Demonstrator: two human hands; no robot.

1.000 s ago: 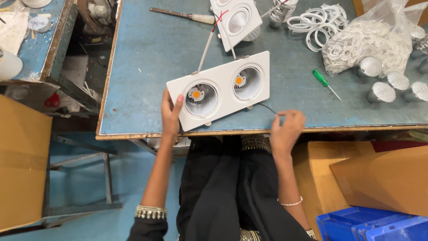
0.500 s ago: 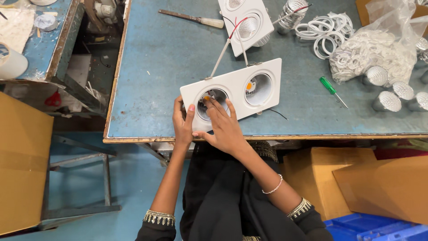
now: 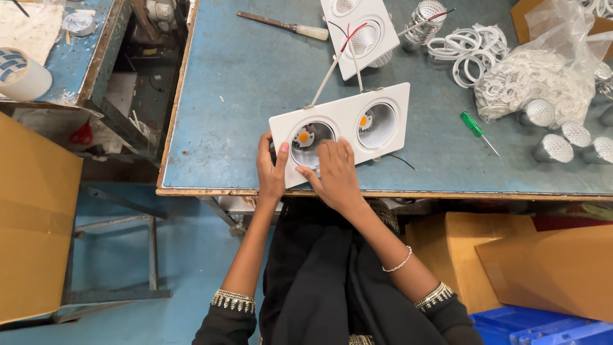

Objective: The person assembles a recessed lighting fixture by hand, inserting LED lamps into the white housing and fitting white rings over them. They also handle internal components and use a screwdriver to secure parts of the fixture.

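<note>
My left hand (image 3: 271,171) grips the left end of the white rectangular twin-downlight housing (image 3: 341,131), thumb on its face and the other fingers curled around the edge, so it is pinching that end. My right hand (image 3: 332,174) lies flat over the front of the housing, fingers spread loosely across the lower rim of the left round opening, fingertips pressing on the white face. Inside that opening I see a small orange LED chip (image 3: 304,137); the right opening holds another.

The housing sits at the near edge of the worn blue tabletop (image 3: 242,96), roughly mid-width, tilted so its right end lies farther from me. Thin white wires run from its far edge toward a second white twin-downlight housing (image 3: 357,32) near the far edge of the tabletop, with a red wire crossing it.

To the left of that second housing lies a slim tool with a pale handle (image 3: 287,25). To the right of the housing I hold, well apart, a small green-handled screwdriver (image 3: 477,131) rests on the tabletop. Beyond it, toward the far right corner, are loose white plastic rings (image 3: 469,48), a clear plastic bag of white rings (image 3: 543,76) and several silver ribbed reflector cups (image 3: 552,147).

Brown cardboard boxes (image 3: 549,268) stand on the floor under the near right edge.
</note>
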